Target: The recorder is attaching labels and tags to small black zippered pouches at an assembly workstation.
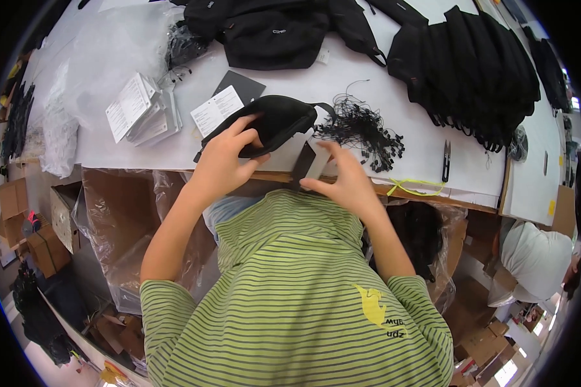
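Observation:
My left hand (224, 153) grips the near left side of a small black fabric pouch (279, 117). The pouch's mouth gapes, and some of my fingers reach into it. Close beside it, my right hand (345, 179) pinches a small flat grey-and-black piece, like a folded card (315, 162), between thumb and fingers at the table's front edge. Just beyond the right hand lies a tangle of black strings with small tags (361, 129). Behind the pouch are a white printed card (217, 111) and a dark grey card (240, 85).
A stack of printed white cards (137, 111) and clear plastic bags (110, 55) lie at the left. Black bags (274, 39) cover the back, with a row of black pouches (468, 68) at the right. Thread snips (446, 161) and a yellow strip (414, 188) lie near the front edge.

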`<state>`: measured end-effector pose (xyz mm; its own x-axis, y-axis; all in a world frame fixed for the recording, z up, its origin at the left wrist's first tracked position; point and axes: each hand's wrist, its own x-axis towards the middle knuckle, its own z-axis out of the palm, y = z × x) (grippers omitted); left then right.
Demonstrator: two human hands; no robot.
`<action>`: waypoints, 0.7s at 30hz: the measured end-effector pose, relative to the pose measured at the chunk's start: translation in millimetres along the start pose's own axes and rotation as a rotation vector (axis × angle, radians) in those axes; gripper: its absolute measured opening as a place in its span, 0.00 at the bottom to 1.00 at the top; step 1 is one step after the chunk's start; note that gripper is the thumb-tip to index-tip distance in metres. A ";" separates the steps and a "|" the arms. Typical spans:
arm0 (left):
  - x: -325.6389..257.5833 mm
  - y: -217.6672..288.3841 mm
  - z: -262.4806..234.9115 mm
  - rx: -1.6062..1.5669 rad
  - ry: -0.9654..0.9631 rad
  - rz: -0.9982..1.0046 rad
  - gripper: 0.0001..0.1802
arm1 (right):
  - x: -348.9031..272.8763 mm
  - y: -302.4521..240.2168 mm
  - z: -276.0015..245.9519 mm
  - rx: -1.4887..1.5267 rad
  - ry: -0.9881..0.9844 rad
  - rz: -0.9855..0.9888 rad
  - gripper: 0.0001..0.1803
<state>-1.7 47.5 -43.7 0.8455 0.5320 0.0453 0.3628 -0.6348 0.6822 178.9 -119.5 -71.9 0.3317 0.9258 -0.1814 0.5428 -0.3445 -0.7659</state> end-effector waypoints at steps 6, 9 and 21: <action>7.8 -3.7 -1.2 -0.048 -0.024 -0.062 0.13 | -1.0 13.4 26.8 0.459 0.106 -0.034 0.11; 8.0 -9.8 -1.1 -0.147 -0.009 -0.114 0.14 | -1.2 -3.6 2.8 1.129 0.105 0.223 0.05; 20.0 -6.2 -17.3 -0.099 -0.232 -0.192 0.12 | -31.2 15.0 -107.5 0.522 -0.198 0.141 0.19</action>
<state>6.2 71.8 -34.4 0.8365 0.4871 -0.2510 0.4938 -0.4716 0.7305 259.7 -170.3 -11.5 0.1952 0.9052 -0.3776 0.0346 -0.3911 -0.9197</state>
